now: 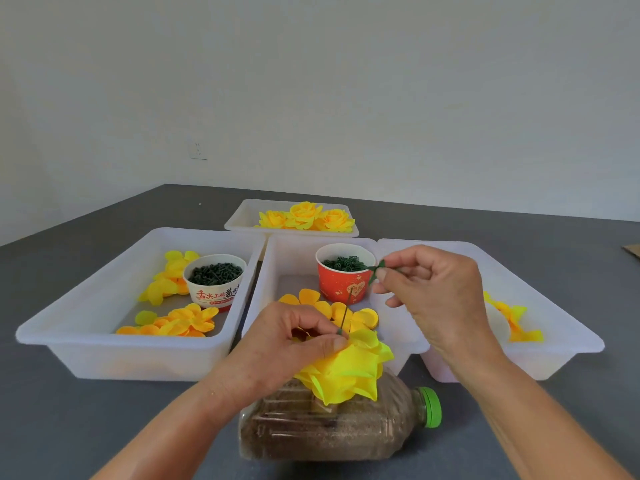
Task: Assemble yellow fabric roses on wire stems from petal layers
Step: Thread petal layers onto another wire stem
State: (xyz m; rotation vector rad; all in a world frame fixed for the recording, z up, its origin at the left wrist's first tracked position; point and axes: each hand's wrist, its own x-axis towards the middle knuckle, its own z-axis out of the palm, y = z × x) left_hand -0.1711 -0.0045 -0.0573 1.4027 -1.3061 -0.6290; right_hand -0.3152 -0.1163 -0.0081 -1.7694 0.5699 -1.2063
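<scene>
My left hand grips a yellow fabric rose upside down, low in the middle of the view, with its thin wire stem pointing up and away. My right hand hovers above and to the right, pinching a small green calyx piece between thumb and forefinger, just off the rim of the red paper cup. The calyx is apart from the stem tip. Loose yellow petal layers lie in the middle tray behind my left hand.
Three white trays stand side by side: left tray with petals and a white cup of dark green parts, middle tray, right tray with petals. A far tray holds finished roses. A sand-filled bottle lies at the front.
</scene>
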